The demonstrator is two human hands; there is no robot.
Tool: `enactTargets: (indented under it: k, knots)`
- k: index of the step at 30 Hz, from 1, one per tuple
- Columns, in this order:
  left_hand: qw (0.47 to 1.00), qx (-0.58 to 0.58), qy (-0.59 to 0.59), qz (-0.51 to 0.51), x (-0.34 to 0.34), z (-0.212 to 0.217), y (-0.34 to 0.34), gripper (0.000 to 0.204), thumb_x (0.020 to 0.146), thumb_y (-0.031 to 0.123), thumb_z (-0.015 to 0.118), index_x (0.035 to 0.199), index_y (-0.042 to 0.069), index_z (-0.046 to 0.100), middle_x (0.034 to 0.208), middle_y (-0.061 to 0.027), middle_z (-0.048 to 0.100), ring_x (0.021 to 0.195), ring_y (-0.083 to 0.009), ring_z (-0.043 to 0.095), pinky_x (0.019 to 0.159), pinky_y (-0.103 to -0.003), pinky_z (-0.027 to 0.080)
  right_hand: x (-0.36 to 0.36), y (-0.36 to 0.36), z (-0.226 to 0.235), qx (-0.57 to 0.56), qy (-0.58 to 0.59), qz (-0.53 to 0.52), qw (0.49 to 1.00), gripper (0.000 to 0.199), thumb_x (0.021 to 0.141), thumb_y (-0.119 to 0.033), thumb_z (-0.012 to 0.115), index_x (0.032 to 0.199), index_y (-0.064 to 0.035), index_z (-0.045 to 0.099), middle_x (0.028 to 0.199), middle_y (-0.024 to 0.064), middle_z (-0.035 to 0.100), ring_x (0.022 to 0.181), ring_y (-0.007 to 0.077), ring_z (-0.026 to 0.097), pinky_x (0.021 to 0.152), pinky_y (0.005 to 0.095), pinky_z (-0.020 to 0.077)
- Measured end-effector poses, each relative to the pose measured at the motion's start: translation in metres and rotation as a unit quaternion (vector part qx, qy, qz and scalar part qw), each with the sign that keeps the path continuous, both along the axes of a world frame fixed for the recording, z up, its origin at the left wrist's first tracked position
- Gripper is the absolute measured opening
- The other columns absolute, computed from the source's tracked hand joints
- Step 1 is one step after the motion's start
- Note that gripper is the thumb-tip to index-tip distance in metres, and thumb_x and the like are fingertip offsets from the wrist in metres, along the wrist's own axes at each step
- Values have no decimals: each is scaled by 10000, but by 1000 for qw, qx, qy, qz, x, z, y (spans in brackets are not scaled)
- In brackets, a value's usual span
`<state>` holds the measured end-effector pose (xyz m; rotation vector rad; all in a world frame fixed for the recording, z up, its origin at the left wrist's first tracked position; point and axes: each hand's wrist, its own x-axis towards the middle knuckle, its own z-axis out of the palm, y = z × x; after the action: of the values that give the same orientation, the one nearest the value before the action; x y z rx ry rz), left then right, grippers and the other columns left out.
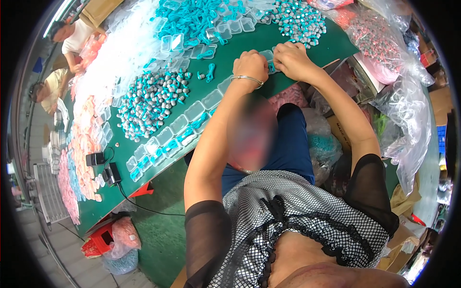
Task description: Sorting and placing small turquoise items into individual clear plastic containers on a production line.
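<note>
Both of my hands are at the far end of a row of small clear plastic boxes (194, 111) along the table's near edge. My left hand (250, 66), with a bangle at the wrist, has its fingers curled down at a clear plastic box (267, 55). On the other side of that box, my right hand (293, 60) is closed with its fingertips at the rim. Something teal shows inside. Fingers hide most of the box. Several boxes in the row stand with lids raised and hold bundled teal cords (197, 122).
Piles of small grey-and-teal pieces (152, 103) and teal cords (189, 19) cover the green table (225, 53). A black adapter (112, 174) with a cable sits near the left edge. Plastic bags (408, 110) crowd the right. Two people work at the far left.
</note>
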<state>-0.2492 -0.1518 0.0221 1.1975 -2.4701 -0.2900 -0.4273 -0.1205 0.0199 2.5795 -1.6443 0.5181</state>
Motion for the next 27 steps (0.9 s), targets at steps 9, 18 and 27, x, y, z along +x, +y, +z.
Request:
enactTargets:
  k: [9,18,27]
  knots:
    - [999,-13,-5,33,-3,1,2,86,688,162,685,772,158,702,895,-93,640,919,-313,599,771,-429,496,5,8,7,-22,-31,-48,998,69,705,-140,683,768,-156,661,913,13,581,952,224,543,845,451,332]
    - [998,8,-28,51,-4,5,7,124,704,158,649,808,179,712,928,-56,647,937,-268,603,770,-412,468,4,11,-1,-34,-54,-43,997,63,751,-156,645,802,-170,680,884,9,604,961,220,555,864,459,322]
    - [996,-29,80,40,6,3,3,154,722,155,631,866,119,670,865,-93,652,861,-305,621,736,-438,493,-79,-7,-5,-116,-34,-229,966,152,794,-184,604,925,-182,680,931,21,674,899,252,638,769,456,456]
